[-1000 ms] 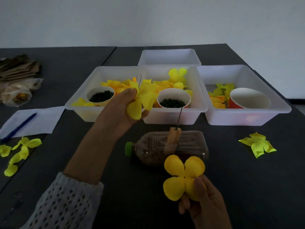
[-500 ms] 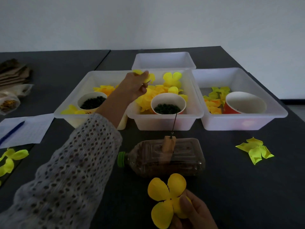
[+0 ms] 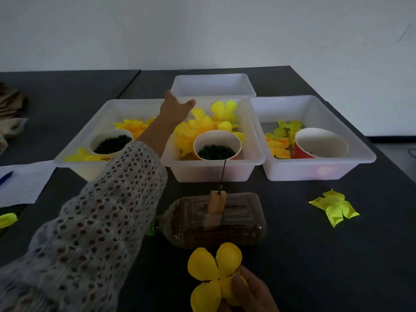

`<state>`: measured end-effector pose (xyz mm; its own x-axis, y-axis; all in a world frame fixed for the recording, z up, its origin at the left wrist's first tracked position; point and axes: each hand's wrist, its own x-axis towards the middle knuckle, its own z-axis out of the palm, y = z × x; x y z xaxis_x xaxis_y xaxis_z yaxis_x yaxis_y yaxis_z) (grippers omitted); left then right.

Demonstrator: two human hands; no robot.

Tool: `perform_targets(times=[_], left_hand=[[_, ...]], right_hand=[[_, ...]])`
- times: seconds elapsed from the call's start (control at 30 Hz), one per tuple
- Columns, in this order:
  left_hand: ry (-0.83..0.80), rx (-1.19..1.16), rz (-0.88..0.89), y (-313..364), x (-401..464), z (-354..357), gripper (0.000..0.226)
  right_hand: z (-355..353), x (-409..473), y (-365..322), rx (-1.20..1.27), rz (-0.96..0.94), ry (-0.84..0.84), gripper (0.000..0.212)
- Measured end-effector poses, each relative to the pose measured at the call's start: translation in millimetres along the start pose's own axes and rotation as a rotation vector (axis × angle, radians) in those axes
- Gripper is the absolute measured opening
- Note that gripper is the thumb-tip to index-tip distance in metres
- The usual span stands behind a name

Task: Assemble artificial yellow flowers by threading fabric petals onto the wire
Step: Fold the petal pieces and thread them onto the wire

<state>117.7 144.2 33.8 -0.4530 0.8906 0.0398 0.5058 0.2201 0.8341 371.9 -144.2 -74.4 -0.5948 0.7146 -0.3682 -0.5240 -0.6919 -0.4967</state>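
L hand [image 3: 177,106] reaches, fingers spread & empty, beyond wire [image 3: 222,174]; R hand [image 3: 249,291] pinches yellow petal [image 3: 213,275] before it. Best: centre petal's hole over wire tip, slide down gently.

The left arm [image 3: 108,210], covered by a loose open-knit sleeve [image 3: 90,233], was stretched forward and up across the frame, bare from the wrist on. The left hand [image 3: 175,108] was held out at full reach with its back to the camera, the thumb spread away from the fingers and nothing gripped. The right hand [image 3: 249,293] was kept low, near the bottom edge, its thumb [image 3: 239,287] pressed down in a pinch against the fingers beneath.
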Motion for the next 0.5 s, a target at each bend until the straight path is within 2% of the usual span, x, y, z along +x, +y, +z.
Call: perform_targets(times=[0.1,0.13,0.2,0.27,0.4,0.5], left_hand=[[0.089,-0.03,0.085,2,-19,-12,0.064],[0.08,-0.097,0.121,2,-30,-19,0.055],[0.035,-0.231,0.202,4,-59,-33,0.037],[-0.02,-0.309,0.268,8,-93,-48,0.022],[-0.1,-0.344,0.358,11,-163,-76,0.02],[-0.204,-0.251,0.416,5,-207,-91,0.021]], right_hand=[[3,1,-2,-0.121,0.035,0.07,0.085],[3,1,-2,-0.141,0.037,0.07,0.08],[4,-1,0,-0.137,0.025,0.081,0.054],[1,-2,2,-0.145,0.037,0.053,0.043],[7,-7,0,-0.163,0.033,0.05,0.046],[6,-8,3,-0.233,-0.042,0.119,0.084]])
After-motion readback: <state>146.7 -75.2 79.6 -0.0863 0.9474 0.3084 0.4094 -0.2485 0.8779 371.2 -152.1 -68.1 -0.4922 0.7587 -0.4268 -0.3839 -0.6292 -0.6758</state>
